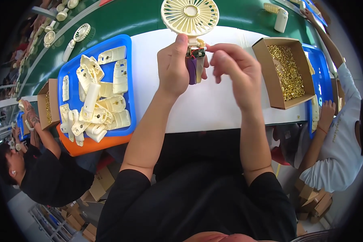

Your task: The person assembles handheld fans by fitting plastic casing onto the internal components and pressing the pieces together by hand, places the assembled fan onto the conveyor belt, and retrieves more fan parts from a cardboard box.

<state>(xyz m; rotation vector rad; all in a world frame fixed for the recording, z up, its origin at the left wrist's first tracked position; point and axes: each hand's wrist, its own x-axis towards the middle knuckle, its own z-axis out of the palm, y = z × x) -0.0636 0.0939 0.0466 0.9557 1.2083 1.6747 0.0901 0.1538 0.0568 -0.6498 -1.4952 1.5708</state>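
The left hand (pixel 172 66) grips the open handle of a cream handheld fan (pixel 190 18), its round grille upright above the white surface (pixel 205 109); a purple battery (pixel 191 69) shows inside. The right hand (pixel 234 72) pinches at the handle's top with its fingers (pixel 213 48). Left lies a blue tray (pixel 130 80) of cream shells, right a cardboard box (pixel 266 68) of brass rings.

On the worktop (pixel 197 113), a tray (pixel 130 80) piled with fan casing halves (pixel 97 101) lies to the left, a cardboard box (pixel 266 68) holding small metal pieces (pixel 288 72) to the right. Between them, both hands hold a handheld fan (pixel 190 24) above the worktop. Behind runs a conveyor belt (pixel 129 18) carrying more fans (pixel 281 18).
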